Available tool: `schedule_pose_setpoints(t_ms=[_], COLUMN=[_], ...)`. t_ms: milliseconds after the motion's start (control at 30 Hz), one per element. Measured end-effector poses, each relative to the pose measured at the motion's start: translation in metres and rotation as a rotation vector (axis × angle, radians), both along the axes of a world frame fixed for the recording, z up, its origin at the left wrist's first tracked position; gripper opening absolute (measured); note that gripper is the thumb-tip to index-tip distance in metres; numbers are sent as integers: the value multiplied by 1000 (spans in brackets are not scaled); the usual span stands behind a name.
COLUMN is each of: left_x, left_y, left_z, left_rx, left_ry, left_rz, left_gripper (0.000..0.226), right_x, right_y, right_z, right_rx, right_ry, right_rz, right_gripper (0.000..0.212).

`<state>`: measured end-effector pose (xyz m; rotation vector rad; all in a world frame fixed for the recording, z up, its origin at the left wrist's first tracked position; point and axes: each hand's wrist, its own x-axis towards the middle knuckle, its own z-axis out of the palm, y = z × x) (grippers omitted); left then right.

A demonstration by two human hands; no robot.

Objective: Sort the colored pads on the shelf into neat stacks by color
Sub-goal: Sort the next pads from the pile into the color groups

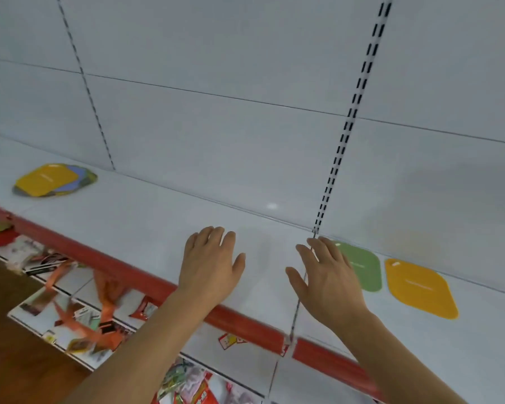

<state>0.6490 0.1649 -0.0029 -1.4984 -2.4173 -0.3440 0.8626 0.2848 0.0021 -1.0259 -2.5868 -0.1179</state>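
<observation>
On the white shelf (146, 217), a mixed pile of pads (54, 180) lies at the far left, a yellow pad on top with blue and green ones showing beneath. At the right a single green pad (365, 269) and a single yellow pad (420, 288) lie flat side by side. My left hand (210, 266) hovers over the bare middle of the shelf, fingers spread, holding nothing. My right hand (327, 278) is open too, just left of the green pad and covering its left edge.
A red strip (123, 268) runs along the shelf's front edge. Below it, a lower shelf (79, 313) holds several packets and orange items. A slotted upright (344, 123) rises in the white back wall behind my right hand.
</observation>
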Motion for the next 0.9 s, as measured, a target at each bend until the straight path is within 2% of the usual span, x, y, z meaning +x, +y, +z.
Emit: schedule_pose_setpoints(t_ms=[133, 267, 433, 633, 767, 900], left_x=[-70, -141, -217, -308, -378, -452], left_y=[-78, -151, -211, -230, -228, -215], left_z=[7, 8, 6, 1, 0, 10], left_rx=[16, 1, -26, -29, -53, -78], left_ry=[3, -4, 3, -39, -47, -64], left_rz=[59, 155, 258, 312, 344, 338], left_gripper=[63, 58, 58, 63, 58, 69], right_x=[-77, -157, -251, -365, -453, -523], right_y=[-62, -118, -162, -168, -156, -143], right_z=[1, -7, -12, -18, -23, -22], right_rx=[12, -8, -9, -11, -57, -82], right_ry=[-5, -8, -22, 17, 59, 76], right_rz=[61, 131, 238, 305, 336, 357], right_gripper=[59, 60, 55, 57, 61, 63])
